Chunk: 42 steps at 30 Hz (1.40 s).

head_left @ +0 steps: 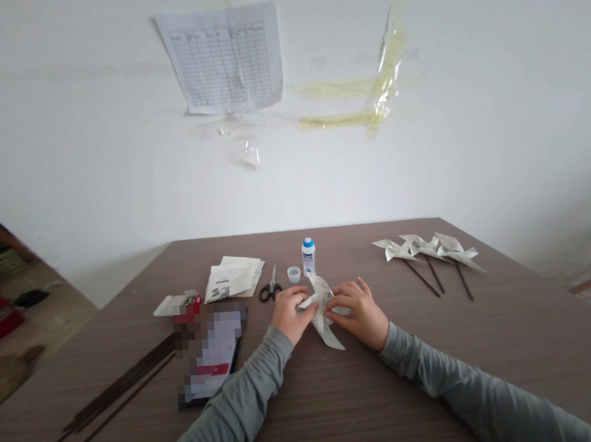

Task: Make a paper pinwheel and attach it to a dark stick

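Note:
Between my two hands is a paper pinwheel (327,332) folded from printed white paper, its blades fanning out up and down. My left hand (292,314) grips its left side, thumb near the centre. On the right, my right hand (362,312) pinches the paper close to the middle, with thumb and forefinger together. The pinwheel's centre is partly covered by my fingers. Just beyond stand a white glue bottle (308,259) with a blue top and a small clear cap (293,274). Black-handled scissors (270,289) lie left of the cap.
Several finished pinwheels (430,246) on dark sticks lie at the right. To the left are printed paper sheets (233,278), a small open box (188,304), dark sticks (120,385) and a partly blurred phone (216,359). The white wall (324,192) rises behind the table (416,400).

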### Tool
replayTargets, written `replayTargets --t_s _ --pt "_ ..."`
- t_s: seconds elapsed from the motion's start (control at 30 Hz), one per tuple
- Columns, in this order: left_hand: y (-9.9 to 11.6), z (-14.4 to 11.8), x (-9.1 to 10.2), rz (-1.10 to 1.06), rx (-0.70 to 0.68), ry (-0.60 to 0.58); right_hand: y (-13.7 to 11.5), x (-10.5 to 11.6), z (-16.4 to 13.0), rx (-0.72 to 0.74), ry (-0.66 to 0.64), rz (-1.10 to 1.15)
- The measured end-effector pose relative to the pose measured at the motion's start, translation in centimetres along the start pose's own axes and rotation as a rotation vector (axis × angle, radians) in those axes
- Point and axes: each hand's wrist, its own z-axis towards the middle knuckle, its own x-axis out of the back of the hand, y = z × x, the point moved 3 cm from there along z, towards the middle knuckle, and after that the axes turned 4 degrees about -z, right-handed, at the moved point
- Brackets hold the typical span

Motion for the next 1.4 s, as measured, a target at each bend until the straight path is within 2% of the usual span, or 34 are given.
replayTargets --t_s 0.33,0.77,0.93,1.2,1.4 --pt "0.7 -0.3 0.1 -0.014 0.042 -0.061 0.4 0.3 0.2 -0.023 -0.007 0.045" --pt "1.2 -0.3 0.2 0.002 -0.006 -0.049 0.6 0.0 0.0 -0.024 0.033 0.042" --pt "1.8 -0.3 0.3 -0.028 0.026 -0.078 0.4 -0.1 0.0 -0.065 0.010 0.016" --pt "2.3 -0.1 0.3 -0.049 0.006 -0.058 -0.6 0.5 0.0 -0.088 -0.040 -0.018" --pt "2.7 -0.2 0.2 -0.033 -0.001 -0.040 0.1 0.5 -0.1 -0.135 0.037 0.078"
